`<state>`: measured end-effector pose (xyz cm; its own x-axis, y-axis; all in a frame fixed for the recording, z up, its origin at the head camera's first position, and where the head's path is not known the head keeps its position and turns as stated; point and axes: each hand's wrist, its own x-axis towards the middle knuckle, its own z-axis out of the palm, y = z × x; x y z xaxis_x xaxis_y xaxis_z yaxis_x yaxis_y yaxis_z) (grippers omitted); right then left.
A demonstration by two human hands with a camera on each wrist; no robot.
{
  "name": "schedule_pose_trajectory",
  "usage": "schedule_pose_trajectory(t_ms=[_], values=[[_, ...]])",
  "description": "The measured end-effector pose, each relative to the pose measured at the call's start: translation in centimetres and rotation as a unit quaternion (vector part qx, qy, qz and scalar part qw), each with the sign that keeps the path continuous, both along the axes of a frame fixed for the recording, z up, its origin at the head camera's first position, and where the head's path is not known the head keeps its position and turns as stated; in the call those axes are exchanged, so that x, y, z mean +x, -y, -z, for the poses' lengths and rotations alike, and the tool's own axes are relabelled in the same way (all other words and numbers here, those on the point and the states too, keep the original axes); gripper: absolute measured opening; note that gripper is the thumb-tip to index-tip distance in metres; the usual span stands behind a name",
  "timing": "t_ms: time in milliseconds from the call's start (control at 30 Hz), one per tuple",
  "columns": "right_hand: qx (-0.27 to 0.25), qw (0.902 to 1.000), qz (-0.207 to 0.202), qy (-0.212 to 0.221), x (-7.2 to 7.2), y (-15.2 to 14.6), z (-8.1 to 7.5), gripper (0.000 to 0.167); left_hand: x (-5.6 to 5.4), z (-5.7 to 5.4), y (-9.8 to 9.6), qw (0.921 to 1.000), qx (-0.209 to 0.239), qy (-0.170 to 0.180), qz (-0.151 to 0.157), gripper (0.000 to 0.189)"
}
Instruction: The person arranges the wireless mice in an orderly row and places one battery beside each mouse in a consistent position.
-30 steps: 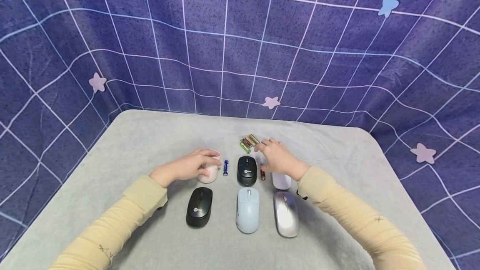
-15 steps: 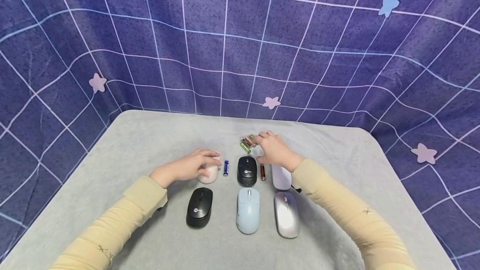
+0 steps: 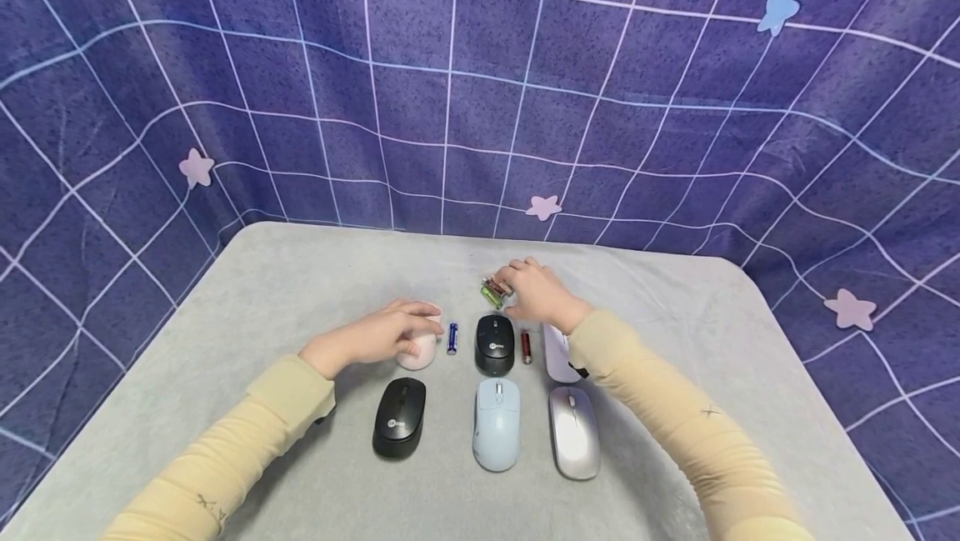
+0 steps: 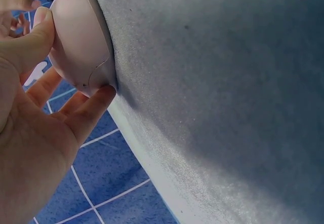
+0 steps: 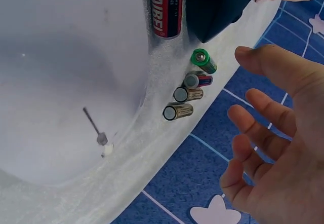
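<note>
My left hand (image 3: 378, 333) grips a pale pink computer mouse (image 4: 81, 36) at the left of the back row, thumb on one side and fingers round the other. Extended over a small group of batteries at the back, my right hand (image 3: 538, 295) has its fingers spread and loosely bent, with nothing between them in the right wrist view. That group has a green battery (image 5: 203, 61) and several others lying side by side; the hand partly covers them in the head view. A blue battery (image 3: 452, 339) lies beside the pink mouse. Right of the black mouse (image 3: 495, 345) lies a red battery (image 3: 527, 348).
A pale lavender mouse (image 3: 557, 356) lies under the right wrist. The front row holds another black mouse (image 3: 400, 418), a light blue mouse (image 3: 497, 426) and a silver mouse (image 3: 575, 433). A purple gridded curtain (image 3: 480, 107) rises behind the grey table (image 3: 315, 266).
My right hand has moved left and slightly back, from beside the red battery to over the battery group. The left hand and the pink mouse have stayed in place.
</note>
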<state>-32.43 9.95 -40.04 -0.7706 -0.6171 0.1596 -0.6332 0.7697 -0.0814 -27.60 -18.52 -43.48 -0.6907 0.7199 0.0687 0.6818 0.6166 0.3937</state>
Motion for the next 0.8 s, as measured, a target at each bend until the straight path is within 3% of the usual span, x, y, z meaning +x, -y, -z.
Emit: schedule_pose_trajectory(t_ms=[800], values=[[0.037,0.9985,0.015,0.039,-1.7,1.1,1.6,0.049,0.0,0.1,-0.1,0.9999,0.009,-0.01,0.007,0.042]])
